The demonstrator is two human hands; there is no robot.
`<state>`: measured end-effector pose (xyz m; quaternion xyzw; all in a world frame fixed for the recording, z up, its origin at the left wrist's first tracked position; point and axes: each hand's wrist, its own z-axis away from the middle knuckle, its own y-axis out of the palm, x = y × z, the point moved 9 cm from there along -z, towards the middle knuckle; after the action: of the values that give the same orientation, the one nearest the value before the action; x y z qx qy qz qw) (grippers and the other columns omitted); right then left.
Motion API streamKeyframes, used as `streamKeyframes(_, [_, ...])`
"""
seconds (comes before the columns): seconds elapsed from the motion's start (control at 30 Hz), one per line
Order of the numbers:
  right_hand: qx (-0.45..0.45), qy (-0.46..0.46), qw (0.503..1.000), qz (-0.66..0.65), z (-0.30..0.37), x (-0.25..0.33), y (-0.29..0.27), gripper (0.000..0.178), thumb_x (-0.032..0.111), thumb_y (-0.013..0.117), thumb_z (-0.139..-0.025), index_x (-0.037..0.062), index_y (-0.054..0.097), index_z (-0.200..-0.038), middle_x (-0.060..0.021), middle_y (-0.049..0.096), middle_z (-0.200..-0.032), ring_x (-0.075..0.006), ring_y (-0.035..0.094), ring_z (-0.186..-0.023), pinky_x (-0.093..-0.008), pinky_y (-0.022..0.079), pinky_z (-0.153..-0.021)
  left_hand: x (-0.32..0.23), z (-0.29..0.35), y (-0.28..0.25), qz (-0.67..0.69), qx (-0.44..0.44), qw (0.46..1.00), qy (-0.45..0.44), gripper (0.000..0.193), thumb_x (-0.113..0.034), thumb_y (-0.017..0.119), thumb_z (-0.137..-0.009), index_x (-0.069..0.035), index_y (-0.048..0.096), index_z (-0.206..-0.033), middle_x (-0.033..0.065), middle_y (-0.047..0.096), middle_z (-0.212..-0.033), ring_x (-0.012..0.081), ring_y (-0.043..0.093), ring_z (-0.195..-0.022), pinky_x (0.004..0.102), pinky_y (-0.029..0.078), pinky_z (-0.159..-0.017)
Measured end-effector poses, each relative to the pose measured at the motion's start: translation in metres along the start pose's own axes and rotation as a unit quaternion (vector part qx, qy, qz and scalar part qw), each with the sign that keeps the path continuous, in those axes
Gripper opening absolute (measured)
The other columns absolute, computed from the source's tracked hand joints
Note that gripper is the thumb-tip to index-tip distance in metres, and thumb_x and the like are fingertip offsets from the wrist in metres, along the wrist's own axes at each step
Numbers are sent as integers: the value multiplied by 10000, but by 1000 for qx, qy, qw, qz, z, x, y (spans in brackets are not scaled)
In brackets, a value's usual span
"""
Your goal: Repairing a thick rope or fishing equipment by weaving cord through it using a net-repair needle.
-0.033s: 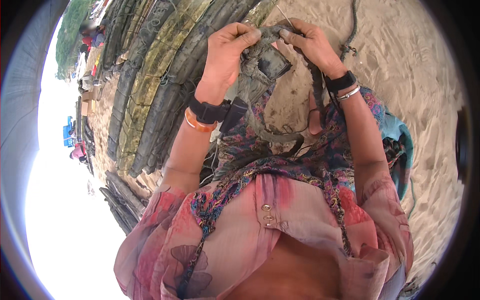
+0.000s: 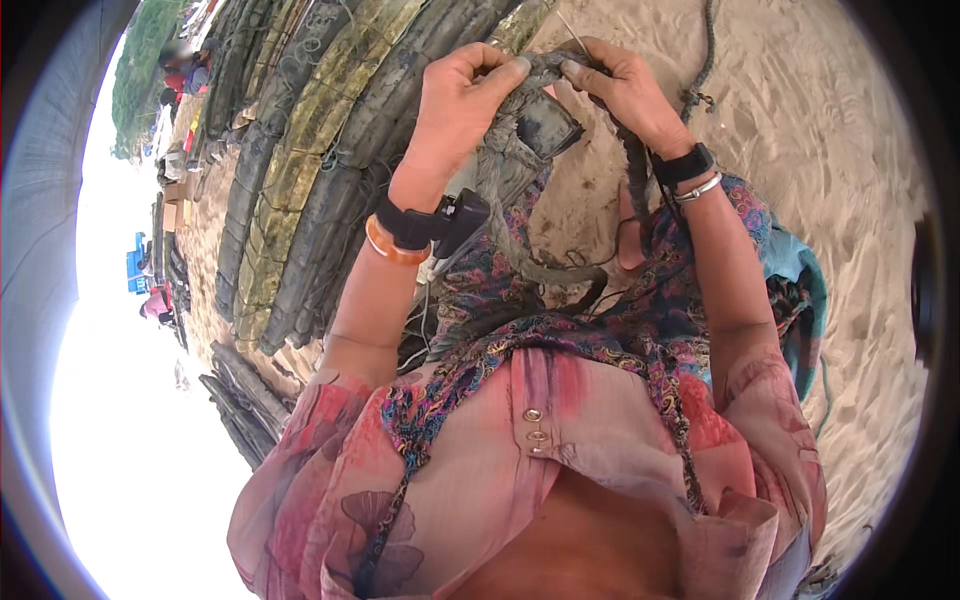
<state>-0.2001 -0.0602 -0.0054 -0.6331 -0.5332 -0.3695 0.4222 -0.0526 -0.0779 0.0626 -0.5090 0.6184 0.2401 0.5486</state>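
Observation:
A thick, frayed grey rope [image 2: 510,150] runs up from my lap and bends across between my hands at the top of the view. My left hand [image 2: 462,105] pinches it with thumb and fingers, on the left side of the bend. My right hand [image 2: 625,88] grips the rope's other side, its thumb pressed against it. A thin, pale, needle-like stick [image 2: 571,30] rises beside my right fingers; its lower end is hidden. Just below the bend is a dark, flat, squarish piece [image 2: 550,128]. The rope's lower part [image 2: 550,272] curves over my patterned cloth.
Long, dark and yellowish bundles [image 2: 290,180] wrapped in netting lie to my left. Sand [image 2: 810,130] spreads on the right, with another rope [image 2: 708,60] on it. A teal bag [image 2: 805,290] sits by my right elbow. People [image 2: 185,78] and a blue object [image 2: 136,265] are far left.
My left hand has shifted slightly right, and its wrist has turned a little. The rope beneath its fingers has turned slightly. My right hand stays nearly in place.

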Motion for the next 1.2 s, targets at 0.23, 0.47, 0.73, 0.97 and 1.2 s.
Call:
streamKeyframes(0.23, [-15, -16, 999, 27, 5, -1, -3, 339, 172, 542, -850, 8, 532, -1147, -99, 620, -927, -160, 565, -828, -300, 444, -782, -28, -2, 18, -252, 62, 959, 114, 136, -125, 607, -818, -4, 577, -873, 29, 584, -688, 138, 528, -600, 265, 416, -557])
streamKeyframes(0.47, [6, 6, 1000, -11, 2, -3, 2, 315, 192, 531, -859, -2, 558, -1105, -97, 620, -889, -166, 565, -801, -300, 446, -754, 19, 1, -1, 384, 46, 922, -29, 274, -151, 581, -853, 10, 533, -1069, 61, 588, -806, 129, 536, -806, 281, 390, -796])
streamKeyframes(0.73, [17, 31, 998, 48, 3, -10, -1, 303, 220, 534, -854, -5, 575, -1052, -99, 611, -814, -161, 554, -738, -292, 443, -702, -22, 13, -47, -183, -193, 954, 137, 221, 3, 660, -750, 11, 554, -943, 26, 568, -781, 54, 530, -678, 207, 430, -560])
streamKeyframes(0.97, [17, 87, 993, 73, 4, -16, -3, 249, 202, 519, -868, -1, 559, -1007, -40, 540, -729, -111, 483, -670, -270, 410, -633, -49, 57, 30, -511, -75, 773, 369, 211, -163, 753, -621, -100, 601, -754, 32, 561, -732, 192, 535, -717, 328, 365, -661])
streamKeyframes(1.2, [32, 67, 993, 88, 2, -18, 0, 179, 176, 498, -892, 11, 546, -942, 16, 498, -697, -68, 445, -646, -234, 382, -594, -36, 44, 39, -599, -29, 712, 366, 178, -144, 711, -632, -93, 574, -732, 20, 501, -708, 199, 519, -702, 324, 381, -597])
